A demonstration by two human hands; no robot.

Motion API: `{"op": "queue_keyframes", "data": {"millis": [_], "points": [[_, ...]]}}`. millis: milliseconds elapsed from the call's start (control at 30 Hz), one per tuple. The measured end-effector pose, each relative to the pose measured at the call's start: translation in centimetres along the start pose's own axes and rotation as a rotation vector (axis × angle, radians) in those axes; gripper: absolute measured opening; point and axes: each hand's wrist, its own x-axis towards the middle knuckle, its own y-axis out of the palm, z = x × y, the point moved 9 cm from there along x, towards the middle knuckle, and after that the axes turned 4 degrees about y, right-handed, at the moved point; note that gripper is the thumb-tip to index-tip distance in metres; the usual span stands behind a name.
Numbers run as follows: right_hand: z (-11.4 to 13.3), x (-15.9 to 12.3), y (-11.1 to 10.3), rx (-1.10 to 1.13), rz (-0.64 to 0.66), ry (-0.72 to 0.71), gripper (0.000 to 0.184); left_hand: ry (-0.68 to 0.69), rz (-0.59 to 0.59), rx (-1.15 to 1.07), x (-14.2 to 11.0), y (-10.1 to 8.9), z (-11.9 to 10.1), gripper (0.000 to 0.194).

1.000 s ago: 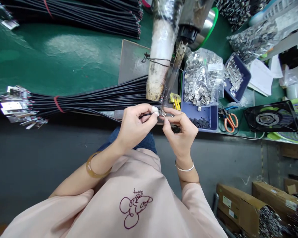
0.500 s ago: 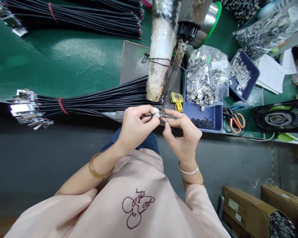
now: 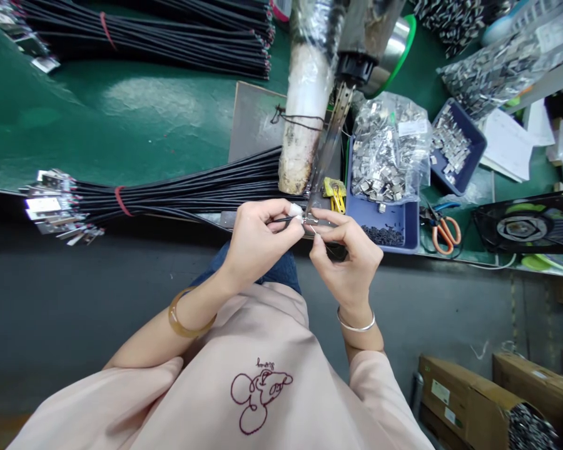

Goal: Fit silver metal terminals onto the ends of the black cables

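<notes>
My left hand [image 3: 260, 244] is closed in a pinch on the end of a black cable [image 3: 280, 219]; a white cover sits on one fingertip. Facing it, my right hand [image 3: 348, 250] pinches a thin solder wire [image 3: 315, 230] between thumb and finger. A small metal connector at the cable's tip lies between the two hands, partly hidden by fingers. Just above the fingertips, a soldering iron [image 3: 331, 140] with a perforated metal barrel points down, its tip close to the work. Left of the iron hangs a stained white tube [image 3: 304, 119].
A banded bundle of black cables [image 3: 182, 190] lies along the bench edge. To the right stand a blue tray [image 3: 411, 225] with bagged metal connectors, another blue bin [image 3: 476, 147], orange-handled pliers [image 3: 445, 234] and a black fan [image 3: 528, 224]. Cardboard boxes [image 3: 469, 400] are on the floor.
Both hands hold nearly the same pose over the work, with only a slight shift at the fingertips. The bench view has shifted slightly as the camera moved.
</notes>
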Motion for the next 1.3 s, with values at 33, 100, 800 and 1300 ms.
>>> {"op": "queue_keyframes", "data": {"millis": [33, 100, 800, 1300], "points": [[-0.1, -0.1, 0.0, 0.009, 0.008, 0.006, 0.015, -0.008, 0.014, 0.001, 0.0, 0.1, 0.1, 0.010], [-0.2, -0.2, 0.0, 0.015, 0.009, 0.010, 0.015, -0.019, 0.034, 0.004, 0.0, 0.3, 0.2, 0.010], [0.4, 0.1, 0.3, -0.112, 0.007, -0.080, 0.015, -0.020, 0.071, 0.012, 0.0, 0.3, 0.4, 0.011], [-1.3, 0.9, 0.2, 0.001, 0.006, 0.096, 0.009, 0.028, 0.049, -0.011, 0.4, -0.2, 0.3, 0.013]]}}
